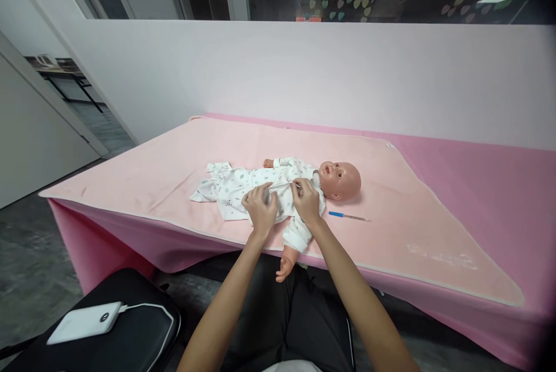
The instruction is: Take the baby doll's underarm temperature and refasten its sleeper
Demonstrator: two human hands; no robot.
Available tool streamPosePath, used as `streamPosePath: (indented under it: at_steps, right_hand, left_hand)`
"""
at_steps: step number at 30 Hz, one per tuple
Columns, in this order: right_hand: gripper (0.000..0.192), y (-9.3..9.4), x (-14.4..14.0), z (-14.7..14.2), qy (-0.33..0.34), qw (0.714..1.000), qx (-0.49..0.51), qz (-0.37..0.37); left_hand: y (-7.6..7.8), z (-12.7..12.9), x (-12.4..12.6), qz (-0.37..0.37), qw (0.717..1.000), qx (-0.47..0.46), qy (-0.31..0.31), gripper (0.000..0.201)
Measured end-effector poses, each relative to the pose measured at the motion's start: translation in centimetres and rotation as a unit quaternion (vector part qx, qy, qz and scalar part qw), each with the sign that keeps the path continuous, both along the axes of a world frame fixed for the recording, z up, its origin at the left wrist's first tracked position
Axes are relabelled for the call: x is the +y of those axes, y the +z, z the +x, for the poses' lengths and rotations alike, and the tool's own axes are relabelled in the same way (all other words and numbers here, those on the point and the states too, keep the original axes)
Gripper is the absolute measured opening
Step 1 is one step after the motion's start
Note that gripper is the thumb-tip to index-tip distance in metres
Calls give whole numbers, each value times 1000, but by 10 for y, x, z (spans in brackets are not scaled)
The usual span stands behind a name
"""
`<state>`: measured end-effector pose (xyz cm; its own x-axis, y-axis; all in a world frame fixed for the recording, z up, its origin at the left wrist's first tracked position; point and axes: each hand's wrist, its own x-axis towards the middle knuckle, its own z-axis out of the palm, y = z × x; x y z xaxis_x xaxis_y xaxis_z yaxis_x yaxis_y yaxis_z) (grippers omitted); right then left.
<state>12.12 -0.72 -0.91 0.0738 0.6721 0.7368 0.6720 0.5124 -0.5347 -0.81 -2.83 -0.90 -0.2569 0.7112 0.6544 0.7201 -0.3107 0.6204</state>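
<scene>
A baby doll (343, 179) lies on its back on the pink mat, head to the right, wearing white printed baby clothes (238, 181). Over its front, my left hand (261, 208) has curled fingers at the cloth's edge, thumb close to the index finger. My right hand (306, 201) pinches the clothes near the chest, just below the neck. Between both hands runs a thin pale line, a tie or a cloth edge; I cannot tell which. One doll arm (287, 262) hangs over the table's near edge. The legs of the clothes lie flat to the left.
A thin stick with a blue end (336, 214) lies right of my right hand, below the doll's head. The pink mat (399, 204) covers a pink tablecloth (495, 186) against a white wall. A white power bank (84, 323) with a cable rests on a black bag (130, 337) at lower left.
</scene>
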Motion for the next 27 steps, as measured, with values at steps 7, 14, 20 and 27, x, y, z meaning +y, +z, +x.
streamPosePath:
  at_steps: [7, 14, 20, 27]
  right_hand:
    - [19, -2, 1, 1, -1, 1000, 0, 3]
    - [18, -3, 2, 0, -5, 1000, -9, 4]
    - [19, -3, 2, 1, -4, 1000, -15, 5]
    - [19, -1, 0, 1, -4, 1000, -21, 1]
  left_hand:
    - [0, -1, -1, -9, 1000, -6, -13, 20]
    - [1, -2, -1, 5, 999, -29, -17, 18]
    - [0, -2, 0, 7, 999, -46, -19, 21]
    - [2, -1, -1, 13, 998, -58, -12, 23]
